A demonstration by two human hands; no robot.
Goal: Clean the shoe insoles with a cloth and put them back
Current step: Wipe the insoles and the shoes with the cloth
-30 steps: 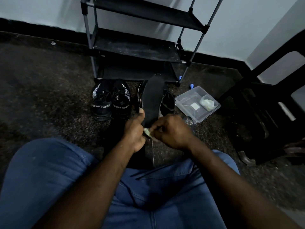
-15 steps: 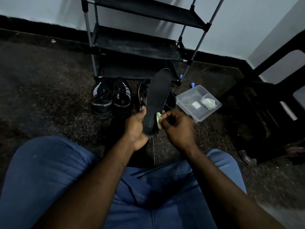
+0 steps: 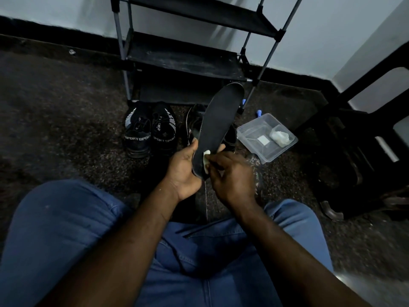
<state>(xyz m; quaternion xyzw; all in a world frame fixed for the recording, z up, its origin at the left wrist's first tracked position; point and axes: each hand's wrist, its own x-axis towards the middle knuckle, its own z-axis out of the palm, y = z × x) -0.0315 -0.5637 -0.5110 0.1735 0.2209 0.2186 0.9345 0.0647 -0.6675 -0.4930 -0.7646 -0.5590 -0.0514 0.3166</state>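
Note:
A long black insole [image 3: 219,120] stands almost upright above my knees, its toe end tilted up and to the right. My left hand [image 3: 184,171] grips its heel end, thumb along the left edge. My right hand [image 3: 232,176] pinches a small pale cloth [image 3: 205,159] and presses it against the insole's lower face. Behind the insole a dark pair of shoes [image 3: 194,125] sits on the floor, mostly hidden by it.
A black pair of sneakers marked SPORT [image 3: 150,131] stands to the left. A clear plastic tray [image 3: 250,138] holding a pale wad lies to the right. A black shoe rack [image 3: 183,60] stands by the wall and dark furniture [image 3: 354,151] on the right.
The insole has been raised and tilted further to the right. My right hand with the cloth has shifted from the heel tip up onto the insole's lower face.

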